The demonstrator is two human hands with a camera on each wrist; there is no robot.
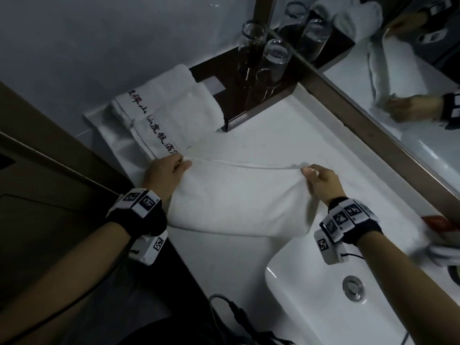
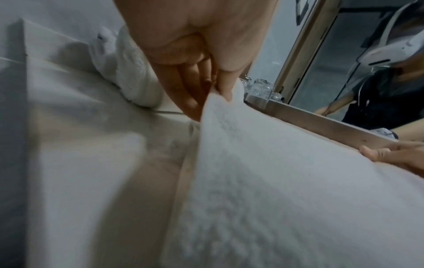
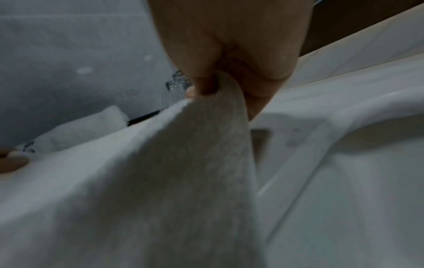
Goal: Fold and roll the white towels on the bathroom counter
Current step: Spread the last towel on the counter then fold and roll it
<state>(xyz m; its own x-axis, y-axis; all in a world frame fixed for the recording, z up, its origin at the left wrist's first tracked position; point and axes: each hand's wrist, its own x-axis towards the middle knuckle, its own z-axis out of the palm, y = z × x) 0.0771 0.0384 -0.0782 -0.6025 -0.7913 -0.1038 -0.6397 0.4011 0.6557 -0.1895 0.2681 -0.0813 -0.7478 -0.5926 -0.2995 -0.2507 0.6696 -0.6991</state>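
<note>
Folding a white towel [image 1: 239, 200] on the counter [image 1: 293, 135], held up by two corners.

Left hand [image 1: 163, 178] at 9 o'clock and right hand [image 1: 321, 183] at 3 o'clock, thumb and fingers [image 2: 226, 85] squeezed shut on the far edge. Best to keep the edge tight, bring both corners over together, lay them down even, then press flat. Near edge at 6 o'clock hanging toward the sink [image 1: 323, 307]. Hard to tell how many layers. Printed towel [image 1: 171, 113] at 11 o'clock, partly covered. Wrist views blurry.
</note>
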